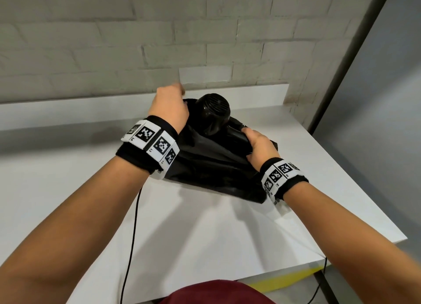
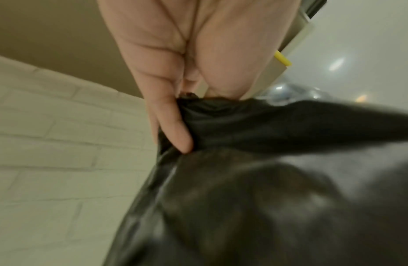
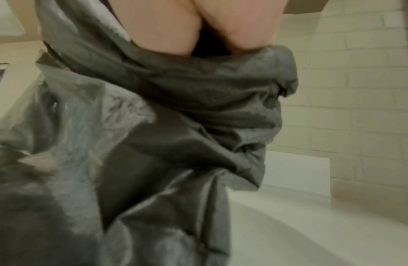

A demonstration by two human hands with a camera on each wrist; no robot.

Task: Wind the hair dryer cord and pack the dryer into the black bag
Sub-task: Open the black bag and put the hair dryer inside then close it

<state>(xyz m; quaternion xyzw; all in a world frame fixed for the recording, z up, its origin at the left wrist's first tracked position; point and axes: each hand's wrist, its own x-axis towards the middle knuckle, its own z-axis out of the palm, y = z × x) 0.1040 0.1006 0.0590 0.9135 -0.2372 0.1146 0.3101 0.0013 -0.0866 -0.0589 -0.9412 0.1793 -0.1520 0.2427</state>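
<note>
Black bag [image 1: 211,167] part-holding hair dryer [image 1: 214,112] (rear exposed), left hand [image 1: 169,105], right hand [image 1: 260,147] gripping its fabric

Head view high and wide; wrist views tight.
Head looks down across the worktop [image 1: 68,189] toward the brick wall [image 1: 91,41]; both wrist cameras sit close against the black bag [image 1: 211,167].

A white table [image 1: 205,224] stands against a pale brick wall [image 1: 114,41] (yellow tape [image 1: 289,281] on the floor below)
</note>
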